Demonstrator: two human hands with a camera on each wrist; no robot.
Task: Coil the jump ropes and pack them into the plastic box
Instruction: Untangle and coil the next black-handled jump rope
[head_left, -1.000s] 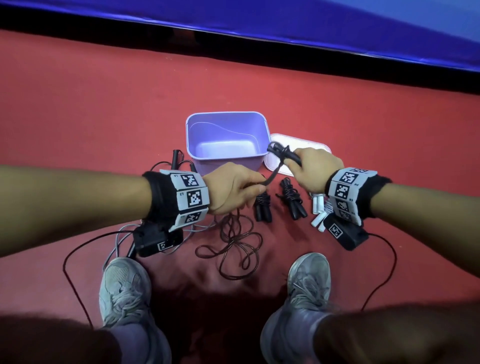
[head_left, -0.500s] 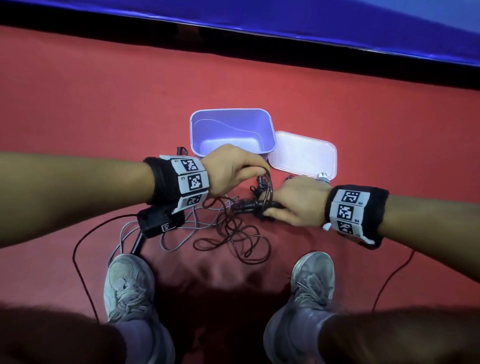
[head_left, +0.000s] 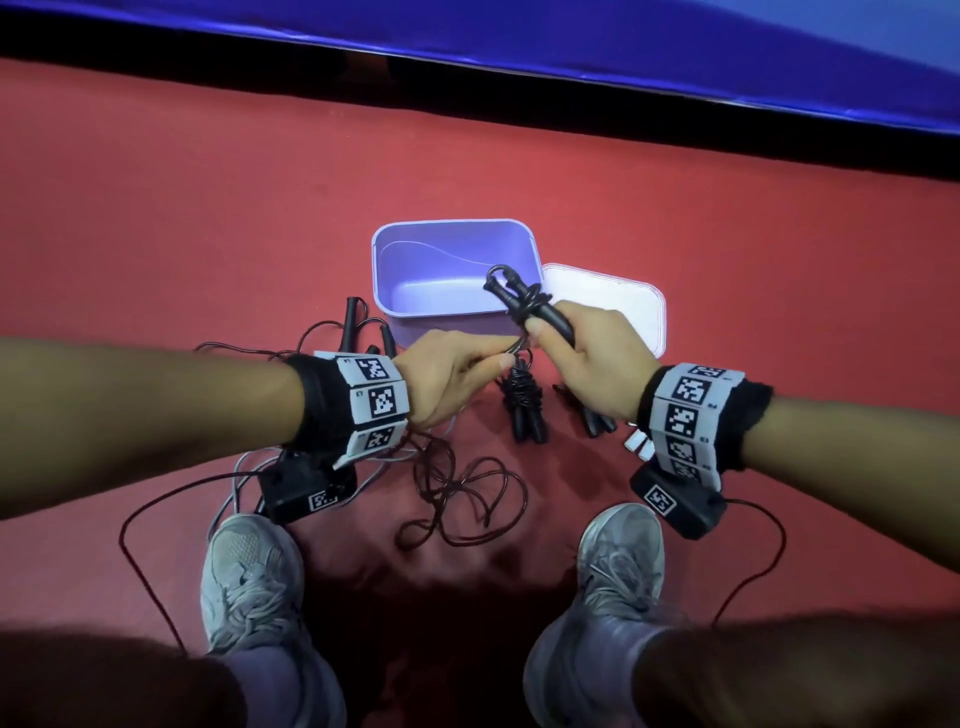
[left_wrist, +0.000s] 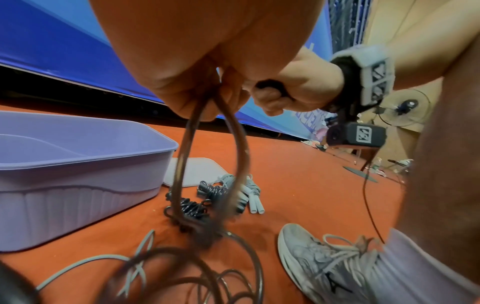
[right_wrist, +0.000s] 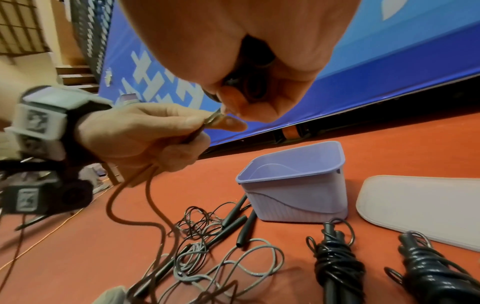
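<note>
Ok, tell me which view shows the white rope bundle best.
The left wrist view: the white rope bundle lies in plain sight on the red floor by the lid, handles and wrapped cord both visible. The head view shows only its handle tips beside the right hand's wristband. The right wrist view misses it.

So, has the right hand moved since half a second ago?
Yes. The right hand has risen from the floor toward the purple box, carrying the black handles.
</note>
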